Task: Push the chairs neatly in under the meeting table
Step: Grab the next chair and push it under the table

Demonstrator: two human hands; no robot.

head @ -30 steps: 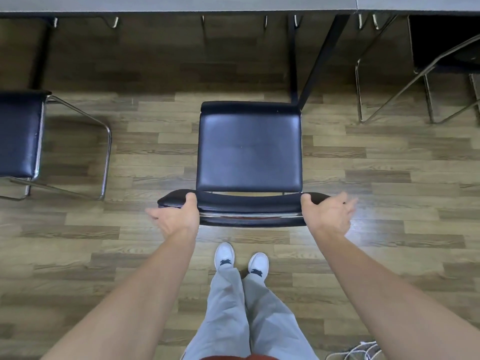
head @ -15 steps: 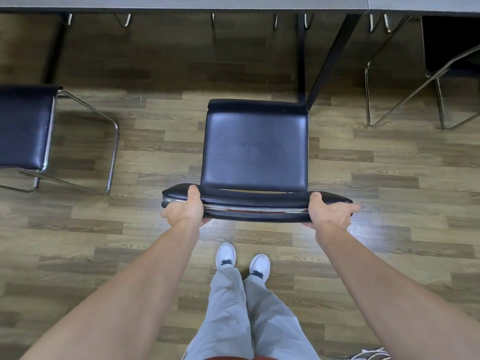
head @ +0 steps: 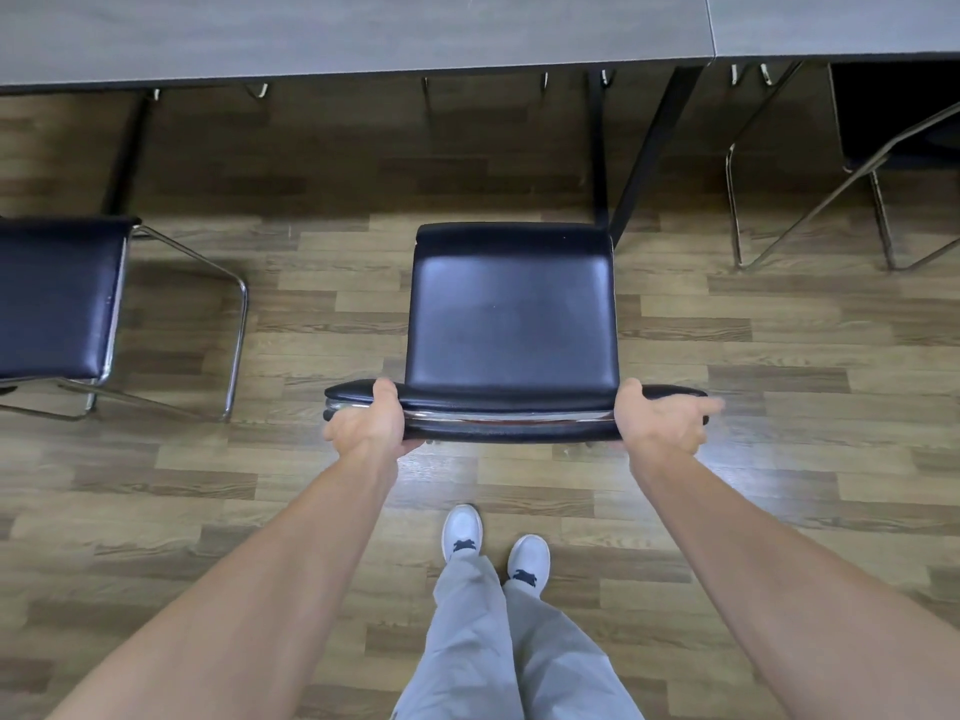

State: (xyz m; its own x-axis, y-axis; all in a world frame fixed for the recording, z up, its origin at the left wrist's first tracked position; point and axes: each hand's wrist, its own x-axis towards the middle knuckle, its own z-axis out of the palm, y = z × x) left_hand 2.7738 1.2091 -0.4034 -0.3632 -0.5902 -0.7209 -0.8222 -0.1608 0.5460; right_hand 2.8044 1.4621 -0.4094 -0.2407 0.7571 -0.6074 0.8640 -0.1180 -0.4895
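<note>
A black padded chair (head: 511,324) stands on the wood floor right in front of me, its seat facing the grey meeting table (head: 363,33). The seat's front edge lies short of the table's edge, next to a black table leg (head: 644,153). My left hand (head: 366,426) grips the left end of the chair's backrest (head: 514,410), thumb over the top. My right hand (head: 660,420) holds the right end, thumb hooked over the top and fingers running along the rear, blurred.
A second black chair (head: 52,298) with a chrome frame stands pulled out at the left. A third chair (head: 893,111) at the right sits partly under a neighbouring table top (head: 831,23). My white shoes (head: 493,543) stand just behind the middle chair.
Both hands went from reaching at the backrest to holding it. The chair has slid a little towards the table, and more of the table top shows.
</note>
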